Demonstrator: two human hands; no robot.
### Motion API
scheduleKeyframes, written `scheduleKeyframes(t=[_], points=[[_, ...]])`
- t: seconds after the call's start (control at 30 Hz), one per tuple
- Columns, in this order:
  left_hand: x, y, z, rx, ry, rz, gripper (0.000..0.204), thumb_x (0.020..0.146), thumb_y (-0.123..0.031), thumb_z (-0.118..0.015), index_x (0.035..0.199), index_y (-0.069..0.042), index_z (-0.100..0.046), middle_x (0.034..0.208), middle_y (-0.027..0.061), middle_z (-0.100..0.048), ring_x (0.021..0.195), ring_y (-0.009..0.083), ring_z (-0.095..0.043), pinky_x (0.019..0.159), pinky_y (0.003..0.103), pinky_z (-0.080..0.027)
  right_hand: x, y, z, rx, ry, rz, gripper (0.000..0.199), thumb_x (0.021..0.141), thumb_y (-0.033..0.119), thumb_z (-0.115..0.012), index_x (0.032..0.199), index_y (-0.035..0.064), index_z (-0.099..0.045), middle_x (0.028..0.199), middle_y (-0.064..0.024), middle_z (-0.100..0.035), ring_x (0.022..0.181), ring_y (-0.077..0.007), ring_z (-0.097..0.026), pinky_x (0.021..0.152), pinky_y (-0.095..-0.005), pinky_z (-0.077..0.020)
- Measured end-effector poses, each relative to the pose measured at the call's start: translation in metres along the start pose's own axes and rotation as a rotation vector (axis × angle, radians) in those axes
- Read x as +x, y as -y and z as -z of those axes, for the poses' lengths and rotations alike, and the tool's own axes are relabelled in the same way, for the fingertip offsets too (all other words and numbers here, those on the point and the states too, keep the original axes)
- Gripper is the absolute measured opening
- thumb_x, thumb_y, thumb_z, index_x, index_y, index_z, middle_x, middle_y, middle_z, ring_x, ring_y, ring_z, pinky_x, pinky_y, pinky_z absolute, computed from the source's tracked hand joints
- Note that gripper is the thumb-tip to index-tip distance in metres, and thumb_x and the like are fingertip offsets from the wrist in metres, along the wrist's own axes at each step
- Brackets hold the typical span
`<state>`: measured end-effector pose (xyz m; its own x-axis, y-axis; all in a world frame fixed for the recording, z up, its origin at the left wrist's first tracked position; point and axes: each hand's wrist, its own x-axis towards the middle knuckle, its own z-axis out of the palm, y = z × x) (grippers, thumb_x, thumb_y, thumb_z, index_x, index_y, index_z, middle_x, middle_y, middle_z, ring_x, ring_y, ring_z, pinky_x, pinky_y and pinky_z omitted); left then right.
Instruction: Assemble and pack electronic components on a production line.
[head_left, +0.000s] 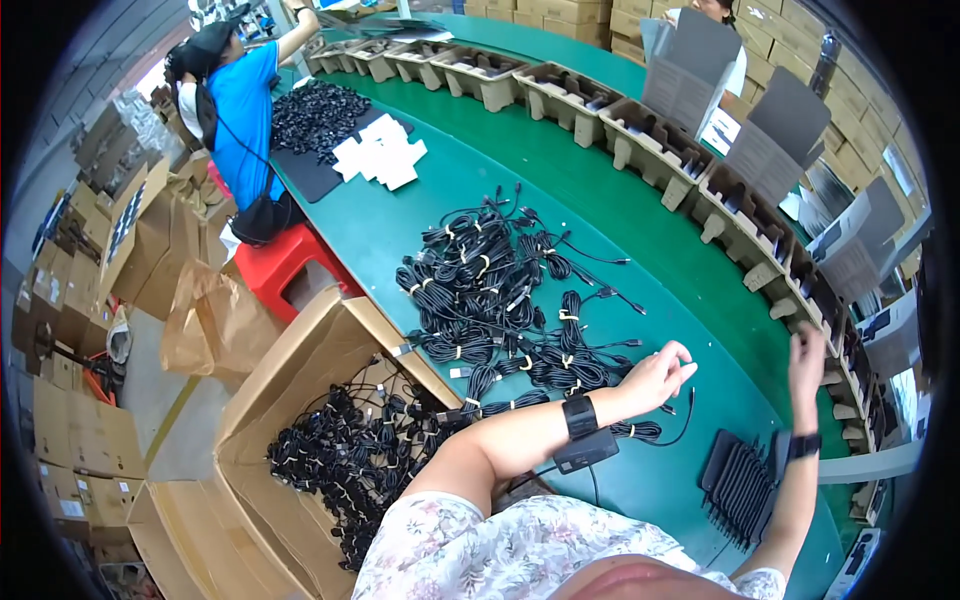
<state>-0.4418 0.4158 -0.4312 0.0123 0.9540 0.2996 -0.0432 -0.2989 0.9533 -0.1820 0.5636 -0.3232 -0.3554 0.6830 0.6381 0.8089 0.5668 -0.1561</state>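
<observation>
Black cable bundles: heaped on the tabletop, beside the left hand; fingers curled, contents cannot be told. Right hand: beside moulded trays, blurred; grip cannot be told. Handling, as judged: each bundle best lifted singly, by its coil, plugs freed first.

A: Cables are reading black; their ties are showing cream. Tabletop is showing blue-green.
B: And the blouse?
A: It's showing a floral print on white. Wristbands are reading black.
B: Noting more: stool is showing red, co-worker's shirt bright blue, carton brown, trays grey-brown.
</observation>
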Motion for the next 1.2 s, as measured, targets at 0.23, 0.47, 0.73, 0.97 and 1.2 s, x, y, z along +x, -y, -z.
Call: scheduleKeyframes(t=[0.23,0.47,0.73,0.97,1.2], points=[[-0.003,0.003,0.004,0.017,-0.003,-0.024,0.019,0.093,-0.023,-0.046,0.1,-0.006,-0.043,0.061,0.0015,-0.052,0.045,0.0075,-0.045,0.041,0.023,-0.036,-0.11,0.149,0.065,0.065,0.309,0.297,0.021,0.073,0.0,-0.058,0.094,0.0018,-0.057,0.093,-0.0141,-0.054,0.089,-0.0304,-0.053,0.075,-0.0354,-0.0443],[-0.016,-0.023,-0.003,0.0,-0.078,-0.046,0.016,0.092,-0.02,-0.047,0.099,-0.005,-0.046,0.063,0.0024,-0.053,0.047,0.0069,-0.046,0.043,0.022,-0.038,-0.198,0.159,0.063,0.523,0.298,-0.067,0.012,0.077,-0.002,-0.056,0.089,0.0003,-0.058,0.088,-0.0121,-0.054,0.082,-0.0262,-0.054,0.073,-0.0309,-0.0437],[-0.087,-0.061,0.015,0.691,-0.281,-0.397,0.024,0.084,-0.013,-0.056,0.105,-0.002,-0.052,0.089,0.0115,-0.058,0.078,0.0233,-0.057,0.068,0.031,-0.047,-0.232,0.146,0.059,0.591,0.213,-0.017,0.009,0.079,-0.002,-0.055,0.088,-0.0011,-0.058,0.086,-0.0125,-0.055,0.08,-0.025,-0.055,0.069,-0.0307,-0.0442],[-0.154,-0.029,0.029,1.234,-0.53,-0.327,0.025,0.078,-0.009,-0.057,0.103,-0.003,-0.053,0.118,0.0148,-0.051,0.115,0.0303,-0.044,0.096,0.041,-0.033,-0.243,0.114,0.076,0.701,0.169,-0.128,0.01,0.08,-0.002,-0.055,0.089,-0.0012,-0.058,0.087,-0.0125,-0.056,0.079,-0.0248,-0.055,0.069,-0.0305,-0.0439],[-0.163,-0.024,0.033,1.259,-0.495,-0.304,0.026,0.074,0.001,-0.049,0.1,-0.003,-0.054,0.126,0.0134,-0.047,0.122,0.0296,-0.039,0.1,0.041,-0.031,-0.257,0.079,0.106,0.62,0.103,-0.03,0.01,0.081,-0.002,-0.053,0.089,-0.0018,-0.059,0.083,-0.012,-0.057,0.078,-0.0232,-0.056,0.068,-0.0297,-0.0439]])
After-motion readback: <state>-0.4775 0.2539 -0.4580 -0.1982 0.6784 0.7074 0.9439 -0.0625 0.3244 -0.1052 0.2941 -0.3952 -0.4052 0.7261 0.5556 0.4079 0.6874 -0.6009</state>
